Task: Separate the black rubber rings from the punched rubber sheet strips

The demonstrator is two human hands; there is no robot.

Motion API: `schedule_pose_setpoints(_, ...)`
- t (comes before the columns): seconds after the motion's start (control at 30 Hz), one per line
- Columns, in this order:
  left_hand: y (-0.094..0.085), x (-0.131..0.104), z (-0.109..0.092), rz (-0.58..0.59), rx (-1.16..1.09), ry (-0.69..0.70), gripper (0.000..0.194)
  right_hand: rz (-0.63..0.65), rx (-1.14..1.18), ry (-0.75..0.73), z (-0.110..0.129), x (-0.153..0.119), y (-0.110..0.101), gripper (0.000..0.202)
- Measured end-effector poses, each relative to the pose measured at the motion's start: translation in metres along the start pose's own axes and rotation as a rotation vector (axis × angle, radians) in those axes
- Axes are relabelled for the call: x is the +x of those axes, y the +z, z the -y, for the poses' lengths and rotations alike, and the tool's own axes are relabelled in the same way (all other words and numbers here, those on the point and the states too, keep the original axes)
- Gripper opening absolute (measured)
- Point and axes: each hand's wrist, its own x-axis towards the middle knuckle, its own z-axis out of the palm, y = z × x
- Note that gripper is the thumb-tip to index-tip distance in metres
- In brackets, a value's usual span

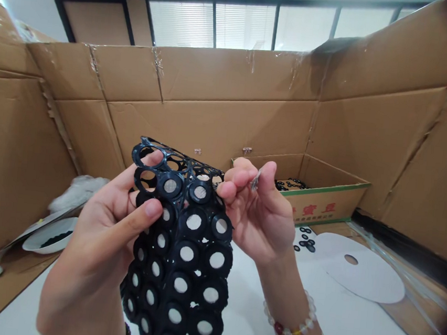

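A black rubbery sheet of joined rings [187, 253] hangs in front of me, its upper edge curling back. Several of its rings hold pale, round mesh discs, while a few at the top left are open holes. My left hand [110, 230] grips the sheet by its upper left side, thumb in front and fingers behind. Beside the sheet's upper right edge, my right hand [262, 213] pinches a small grey mesh piece [256, 180] between thumb and fingertips. Whether the right fingers also touch the sheet, I cannot tell.
A cardboard box [325, 203] with black ring pieces stands at the back right. Loose black rings [306, 241] lie near a white disc [367, 271] with a hole. At left are a white bowl [49, 235] and crumpled clear plastic [76, 193]. Cardboard walls [212, 119] enclose the table.
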Motion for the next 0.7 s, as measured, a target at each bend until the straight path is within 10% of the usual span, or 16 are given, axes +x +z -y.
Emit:
schedule_pose_setpoints(0.33, -0.0049, 0.0042, 0.0011, 0.073, 0.056, 0.074, 0.064, 0.005, 0.034, 0.003, -0.0001, -0.001, 0.0009, 0.031)
schedule_pose_setpoints(0.7, 0.0029, 0.0075, 0.0011, 0.09, 0.148, 0.18, 0.033, 0.103, 0.126, -0.014, -0.0053, -0.002, 0.002, 0.024)
